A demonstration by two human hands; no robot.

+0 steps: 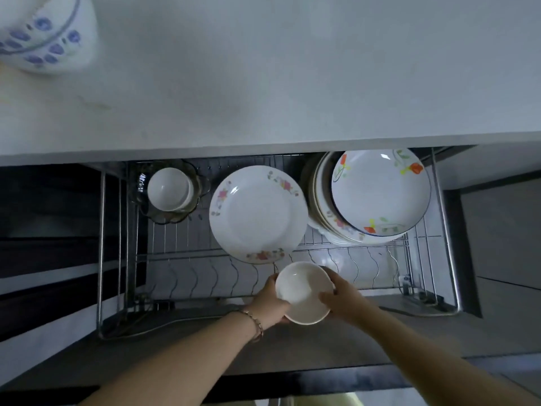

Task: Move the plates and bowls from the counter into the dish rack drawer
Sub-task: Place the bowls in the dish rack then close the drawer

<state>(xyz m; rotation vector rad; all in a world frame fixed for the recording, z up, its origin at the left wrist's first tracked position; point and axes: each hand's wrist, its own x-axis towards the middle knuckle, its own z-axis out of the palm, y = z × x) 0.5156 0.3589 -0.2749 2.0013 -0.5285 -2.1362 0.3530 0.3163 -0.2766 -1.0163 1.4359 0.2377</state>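
Observation:
A small white bowl (pixel 303 291) hangs over the front of the open wire dish rack drawer (pixel 187 259). My left hand (pixel 270 303) grips its left rim and my right hand (pixel 342 300) grips its right side. Behind it a floral plate (pixel 257 213) lies in the rack. A stack of plates (pixel 377 191), topped by one with orange flowers, sits at the back right. White bowls (pixel 168 189) are nested in a dark glass bowl (pixel 197 183) at the back left. A blue-patterned white bowl (pixel 46 30) stands on the counter's far left corner.
The white counter (pixel 278 77) overhangs the drawer's back edge. Steel side rails (pixel 445 227) frame the rack left and right. Upright wire dividers (pixel 205 276) run along the rack's front row. A dark cabinet front (pixel 52 230) lies to the left.

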